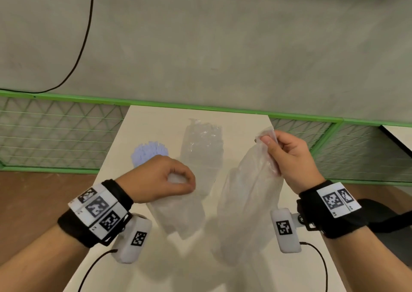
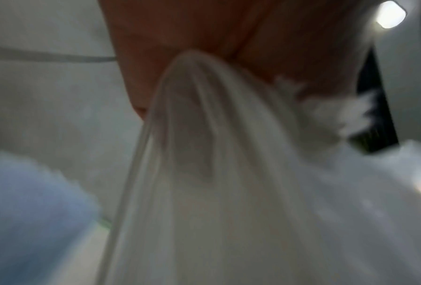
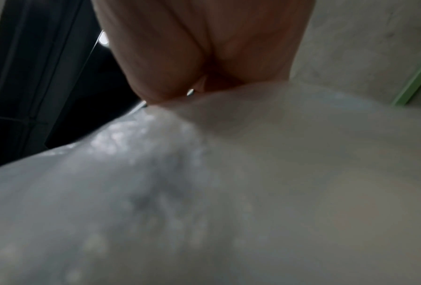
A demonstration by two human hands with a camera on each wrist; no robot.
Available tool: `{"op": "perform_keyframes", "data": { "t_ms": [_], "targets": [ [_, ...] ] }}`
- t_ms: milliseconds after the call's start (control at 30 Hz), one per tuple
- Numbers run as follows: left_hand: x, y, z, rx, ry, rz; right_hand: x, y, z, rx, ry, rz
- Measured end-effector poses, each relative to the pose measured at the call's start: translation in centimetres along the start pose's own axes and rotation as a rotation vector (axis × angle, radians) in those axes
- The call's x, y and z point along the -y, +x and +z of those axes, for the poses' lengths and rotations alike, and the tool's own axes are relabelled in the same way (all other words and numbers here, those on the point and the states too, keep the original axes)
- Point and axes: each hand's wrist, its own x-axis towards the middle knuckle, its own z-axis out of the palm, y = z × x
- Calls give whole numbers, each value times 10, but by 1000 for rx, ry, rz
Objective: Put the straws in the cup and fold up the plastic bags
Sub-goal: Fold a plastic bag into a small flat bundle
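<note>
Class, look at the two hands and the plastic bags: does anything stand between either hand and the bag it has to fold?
Nothing visible does. The left hand already pinches one plastic bag, and the right hand pinches the other bag by its top edge above the table.

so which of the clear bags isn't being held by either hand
The middle bag, lying flat on the table beyond both hands. The left hand pinches the near-left bag; the right hand lifts the right bag.

Narrow white table (image 1: 142,122) against a green railing, cup of pale blue straws (image 1: 149,152) standing at left; clear straw-filled bag (image 1: 201,149) mid-table
</note>
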Motion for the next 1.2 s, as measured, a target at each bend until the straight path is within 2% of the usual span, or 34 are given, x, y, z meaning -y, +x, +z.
{"op": "perform_keyframes", "data": {
  "t_ms": [67, 167, 267, 333, 633, 800, 933, 1000, 1100, 1200],
  "targets": [
    [10, 2, 9, 58, 128, -37, 4, 1, -1, 20, 80, 13],
    [8, 5, 26, 157, -53, -32, 7, 5, 2, 25, 112, -16],
    [-16, 9, 39, 179, -275, 47, 6, 8, 4, 11, 60, -41],
    [-32, 13, 43, 192, -333, 100, 4, 10, 7, 15, 2, -53],
    [-44, 20, 37, 86, -412, 166, -2, 9, 8, 23, -127, -125],
    [-57, 18, 35, 106, -283, 214, -6, 9, 6, 19, -182, -146],
    [-55, 16, 32, -10, -277, 209, -7, 8, 3, 1, -198, -156],
    [-53, 14, 32, -17, -286, 184, -6, 7, 3, -33, -204, -146],
    [-54, 13, 40, 26, -91, 199, -2, 7, 3, -81, -206, -127],
    [-53, 18, 47, -36, 4, 178, 3, 7, 6, -83, -216, -126]
  ]
}}
